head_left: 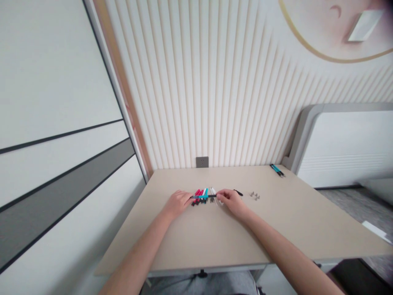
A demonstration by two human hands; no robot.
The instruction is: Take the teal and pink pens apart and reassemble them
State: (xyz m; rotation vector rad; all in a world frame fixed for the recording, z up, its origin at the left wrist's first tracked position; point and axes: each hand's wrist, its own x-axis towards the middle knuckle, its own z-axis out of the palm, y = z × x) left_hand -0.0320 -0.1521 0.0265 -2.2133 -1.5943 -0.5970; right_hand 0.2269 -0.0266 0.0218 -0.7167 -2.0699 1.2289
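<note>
A blue and black pen (201, 196) lies level between my two hands. My left hand (178, 202) pinches its left end, and my right hand (231, 200) grips the black right end. Beneath and behind the pen, red pen parts (197, 192), white ones and a blue one are spread in a row on the table, partly hidden by it. White thin rods (213, 191) rest close to my right fingers. Just past my right hand is a small black piece (238, 192). Several small grey tips (254, 195) sit to its right.
Blue and black pens (277, 170) lie at the back right corner of the beige table (190, 241). A dark wall socket (202, 162) is behind the table. A white panelled cabinet (61, 184) stands at left, and a pale headboard (346, 147) at right.
</note>
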